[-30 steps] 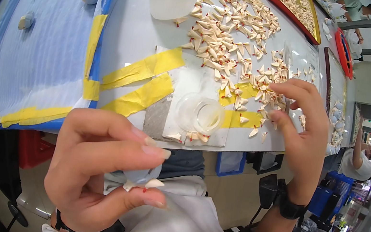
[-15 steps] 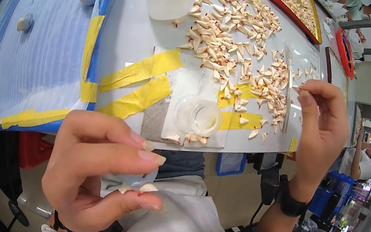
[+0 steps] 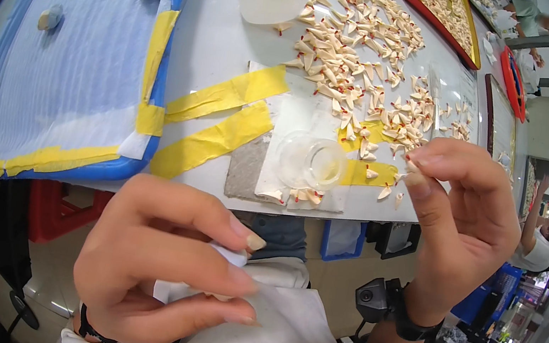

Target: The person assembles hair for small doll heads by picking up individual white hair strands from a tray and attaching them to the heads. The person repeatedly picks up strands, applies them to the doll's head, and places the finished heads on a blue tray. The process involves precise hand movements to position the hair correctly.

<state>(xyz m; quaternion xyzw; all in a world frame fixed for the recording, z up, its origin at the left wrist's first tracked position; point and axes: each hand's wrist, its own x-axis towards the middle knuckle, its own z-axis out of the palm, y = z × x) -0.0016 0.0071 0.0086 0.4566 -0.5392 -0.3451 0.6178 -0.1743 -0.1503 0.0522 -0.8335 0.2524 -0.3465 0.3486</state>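
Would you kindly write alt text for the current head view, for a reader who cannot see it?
A person's right hand pinches a small red-tipped cream piece, while the left hand holds a mostly hidden pale blue object. Beyond them, a white table bears many pointed cream pieces, a clear jar and a blue-rimmed tray.

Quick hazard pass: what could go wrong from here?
1. The right hand pinches a tiny cream spike; it could slip and get lost among the loose cream spikes.
2. The left hand covers most of the pale blue piece, so a poor grip might go unseen.
3. The clear jar stands near the white table's front edge; a passing wrist may knock it.
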